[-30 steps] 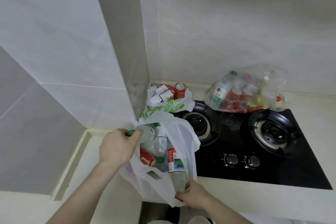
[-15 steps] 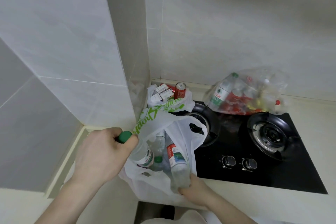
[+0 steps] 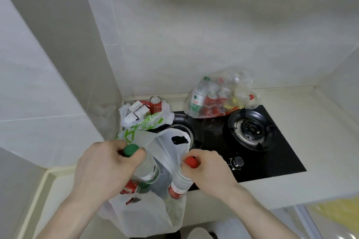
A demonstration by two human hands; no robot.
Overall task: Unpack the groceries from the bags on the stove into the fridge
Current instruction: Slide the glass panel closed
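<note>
So left hand (image 3: 103,169) is clamped round the green-capped clear plastic bottle (image 3: 144,169), right hand (image 3: 208,170) round the red-capped one (image 3: 181,178); probably heavy, slick, so neck grips make sense.

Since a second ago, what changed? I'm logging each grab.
The right hand left the bag's front edge and now grips a red-capped bottle, raising it. The left hand lifted its green-capped bottle higher out of the white bag. The other bags and the stove stayed put.
</note>
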